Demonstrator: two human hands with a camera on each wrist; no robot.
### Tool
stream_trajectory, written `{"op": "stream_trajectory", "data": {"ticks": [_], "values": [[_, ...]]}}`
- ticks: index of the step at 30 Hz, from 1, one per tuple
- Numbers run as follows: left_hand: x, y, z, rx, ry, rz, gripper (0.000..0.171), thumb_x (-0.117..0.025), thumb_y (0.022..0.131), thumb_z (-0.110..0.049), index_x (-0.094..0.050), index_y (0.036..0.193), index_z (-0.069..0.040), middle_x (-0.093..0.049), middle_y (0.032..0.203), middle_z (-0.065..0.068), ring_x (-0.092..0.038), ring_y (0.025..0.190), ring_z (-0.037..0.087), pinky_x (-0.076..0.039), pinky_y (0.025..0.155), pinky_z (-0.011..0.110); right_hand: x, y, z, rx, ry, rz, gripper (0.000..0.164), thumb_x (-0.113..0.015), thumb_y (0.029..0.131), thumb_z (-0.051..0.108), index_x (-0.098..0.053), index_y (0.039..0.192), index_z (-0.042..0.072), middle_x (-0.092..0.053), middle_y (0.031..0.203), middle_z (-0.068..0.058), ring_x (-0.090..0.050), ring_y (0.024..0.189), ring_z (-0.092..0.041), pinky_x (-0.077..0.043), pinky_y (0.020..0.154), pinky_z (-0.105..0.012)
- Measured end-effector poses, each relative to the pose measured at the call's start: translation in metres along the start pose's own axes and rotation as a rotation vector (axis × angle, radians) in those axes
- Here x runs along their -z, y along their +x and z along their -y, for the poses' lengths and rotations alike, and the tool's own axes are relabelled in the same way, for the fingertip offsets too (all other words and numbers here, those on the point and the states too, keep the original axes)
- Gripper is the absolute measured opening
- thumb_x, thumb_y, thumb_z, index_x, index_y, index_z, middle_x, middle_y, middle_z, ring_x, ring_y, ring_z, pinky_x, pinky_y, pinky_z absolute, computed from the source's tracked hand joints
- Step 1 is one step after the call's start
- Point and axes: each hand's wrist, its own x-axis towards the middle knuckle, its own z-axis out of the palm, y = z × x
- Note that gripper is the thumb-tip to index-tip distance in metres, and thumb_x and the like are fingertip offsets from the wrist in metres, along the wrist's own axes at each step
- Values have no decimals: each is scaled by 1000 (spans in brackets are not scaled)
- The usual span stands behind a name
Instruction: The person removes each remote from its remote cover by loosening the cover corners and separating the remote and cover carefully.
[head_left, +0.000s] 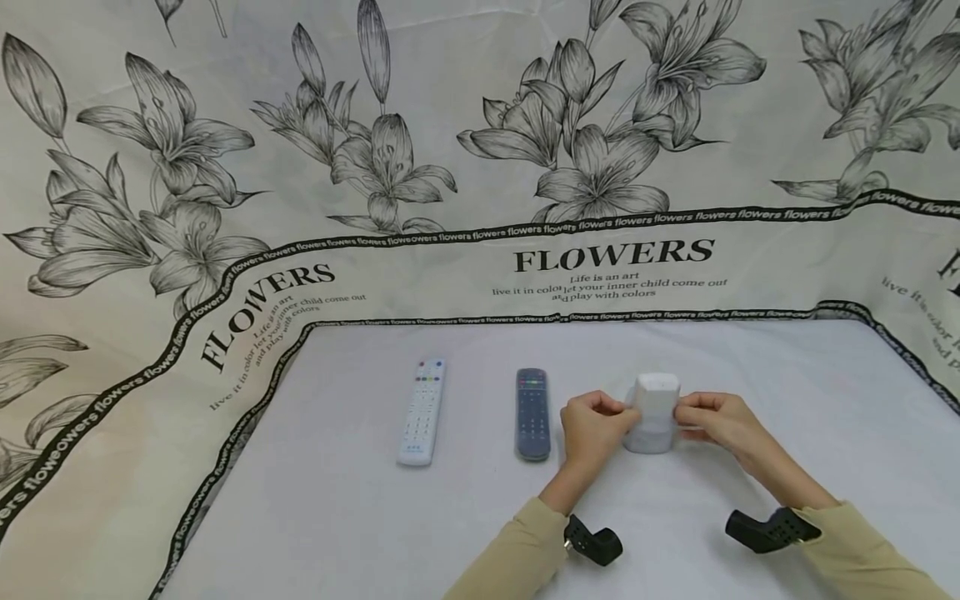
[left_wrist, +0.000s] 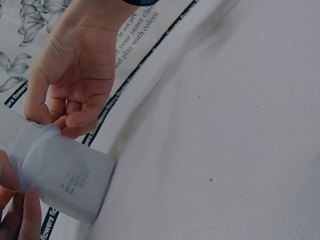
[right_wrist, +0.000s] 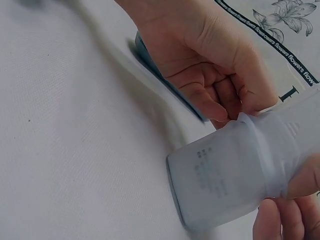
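A white remote control [head_left: 658,383], its button side not showing, stands upright in front of me. Its lower part sits inside a translucent sleeve [head_left: 649,437] whose base is on the table, with small print showing through in both wrist views. My left hand [head_left: 598,429] pinches the sleeve's upper edge on the left side, thumb against fingers. On the opposite side my right hand [head_left: 720,421] pinches the same edge. The sleeve's rim [right_wrist: 267,155] looks stretched and folded around the remote.
Left of my hands a dark remote [head_left: 532,414] lies flat, and farther left a white remote [head_left: 422,412]. The table is covered with a white cloth [head_left: 337,517]. A flower-printed cloth [head_left: 420,275] rises behind it. Each wrist wears a black camera mount [head_left: 594,542].
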Motion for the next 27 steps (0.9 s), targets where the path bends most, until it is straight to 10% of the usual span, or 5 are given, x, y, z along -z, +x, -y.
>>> {"op": "stream_trajectory", "data": {"ticks": [27], "values": [[3,-4,6,51,53,32,12,-74,64,-5,-66,56,-8,-64,51,0,-44,40,-7,-35,38,11,-5,0,-11,-61,96,8,13,-61,90,15,-67,91,4,-60,82,14,-60,72,3,-56,68,-19]]}}
